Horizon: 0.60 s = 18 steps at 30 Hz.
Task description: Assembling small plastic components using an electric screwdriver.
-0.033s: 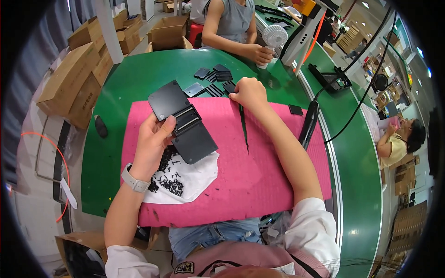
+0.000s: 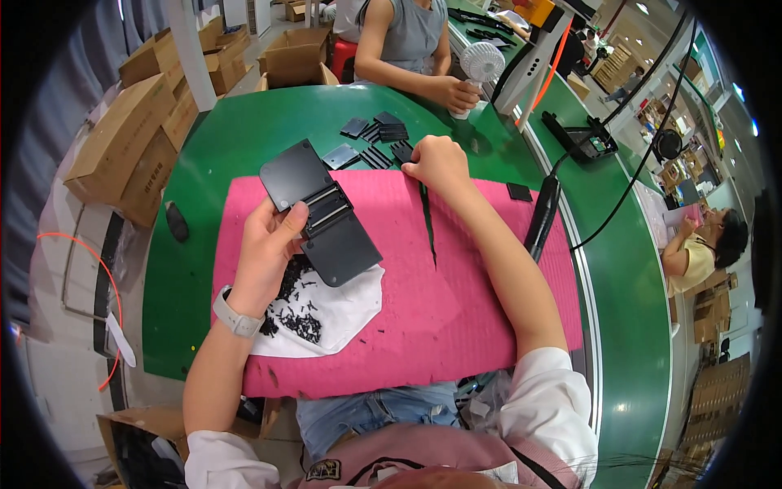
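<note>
My left hand (image 2: 265, 248) grips a black plastic panel (image 2: 289, 175), two flat plates joined by a slotted middle section, tilted above the mat. The thumb presses beside the slots. At the far edge of the pink foam mat (image 2: 456, 326), my right hand (image 2: 440, 163) has its fingers curled down on a small black plate (image 2: 401, 151), which they partly hide. Several more small black plates (image 2: 391, 126) lie next to it on the green table (image 2: 261, 118). Below the panel, black screws (image 2: 303, 326) are heaped on a white cloth (image 2: 354, 314).
A black handheld tool with a cord (image 2: 544, 216) rests at the mat's right side, near a black square piece (image 2: 519, 192). Across the table another person's hand (image 2: 456, 96) holds a white fan (image 2: 482, 63). A dark oval object (image 2: 176, 222) lies at the left edge. Cardboard boxes (image 2: 122, 147) stand beyond.
</note>
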Motion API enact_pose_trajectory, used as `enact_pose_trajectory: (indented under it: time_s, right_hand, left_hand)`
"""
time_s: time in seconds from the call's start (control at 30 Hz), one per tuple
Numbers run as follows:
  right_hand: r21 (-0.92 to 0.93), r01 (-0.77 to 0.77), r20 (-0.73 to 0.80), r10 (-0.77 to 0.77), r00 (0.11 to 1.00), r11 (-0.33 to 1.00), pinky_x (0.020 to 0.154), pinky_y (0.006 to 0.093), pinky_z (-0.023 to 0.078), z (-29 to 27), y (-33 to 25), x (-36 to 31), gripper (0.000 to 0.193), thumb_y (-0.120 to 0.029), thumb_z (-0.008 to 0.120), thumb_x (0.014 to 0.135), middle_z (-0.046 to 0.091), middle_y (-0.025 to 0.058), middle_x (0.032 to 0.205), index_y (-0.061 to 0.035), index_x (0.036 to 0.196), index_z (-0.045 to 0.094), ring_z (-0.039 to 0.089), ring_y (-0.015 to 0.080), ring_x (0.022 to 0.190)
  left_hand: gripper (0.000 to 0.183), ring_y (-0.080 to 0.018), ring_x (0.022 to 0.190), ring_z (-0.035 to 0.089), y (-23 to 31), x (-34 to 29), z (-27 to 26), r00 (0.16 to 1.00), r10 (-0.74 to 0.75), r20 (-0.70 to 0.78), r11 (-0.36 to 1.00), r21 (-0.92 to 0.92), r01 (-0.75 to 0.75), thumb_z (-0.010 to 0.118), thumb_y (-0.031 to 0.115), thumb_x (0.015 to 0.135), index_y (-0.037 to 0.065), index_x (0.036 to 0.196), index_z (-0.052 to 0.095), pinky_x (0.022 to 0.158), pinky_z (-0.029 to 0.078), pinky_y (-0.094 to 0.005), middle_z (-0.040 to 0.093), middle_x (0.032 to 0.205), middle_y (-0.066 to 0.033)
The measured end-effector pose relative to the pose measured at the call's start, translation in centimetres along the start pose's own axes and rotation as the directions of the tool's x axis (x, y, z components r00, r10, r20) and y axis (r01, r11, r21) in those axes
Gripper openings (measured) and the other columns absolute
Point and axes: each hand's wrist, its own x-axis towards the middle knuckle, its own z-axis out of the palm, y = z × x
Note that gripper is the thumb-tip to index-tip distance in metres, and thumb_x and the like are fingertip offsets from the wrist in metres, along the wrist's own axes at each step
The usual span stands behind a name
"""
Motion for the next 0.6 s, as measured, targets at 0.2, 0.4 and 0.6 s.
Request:
enact_pose_trajectory:
  time_s: [0.2,0.4,0.6]
  right_hand:
    - [0.467,0.21,-0.302,-0.068,0.951,0.859,0.062,0.03,0.052,-3.3,-1.2,-2.2,0.023,-0.019,0.075,0.064,0.065,0.01,0.081,-0.0079,0.085,0.071,0.064,0.0226,0.07]
    - [0.596,0.686,-0.387,-0.599,0.701,0.418,0.065,0.0267,0.049,-6.9,-4.9,-9.0,0.029,-0.004,0.074,0.062,0.061,0.0091,0.094,-0.0043,0.091,0.069,0.06,0.0198,0.079]
    - [0.505,0.714,-0.397,-0.603,0.692,0.486,0.063,0.0313,0.051,-5.8,-5.2,-10.3,0.03,-0.007,0.076,0.061,0.061,0.0075,0.095,-0.0065,0.09,0.068,0.061,0.0232,0.08]
  left_hand:
    - [0.036,-0.0109,0.09,0.06,-0.3,-0.1,0.0,0.999,-0.023,0.025,0.999,-0.024,0.023,0.061,0.026,0.091,0.002,0.116,0.052,0.077,0.05,-0.0247,0.061,0.103,-0.0042]
    - [0.036,-0.0095,0.091,0.059,-0.3,-0.6,0.2,0.989,-0.087,0.121,0.995,-0.03,0.091,0.061,0.028,0.091,0.002,0.115,0.054,0.076,0.049,-0.0234,0.061,0.104,-0.0036]
    - [0.04,-0.0058,0.085,0.058,0.0,-1.0,1.4,0.975,-0.114,0.191,0.993,0.041,0.108,0.063,0.03,0.089,0.0,0.115,0.054,0.072,0.048,-0.0214,0.061,0.099,-0.0012]
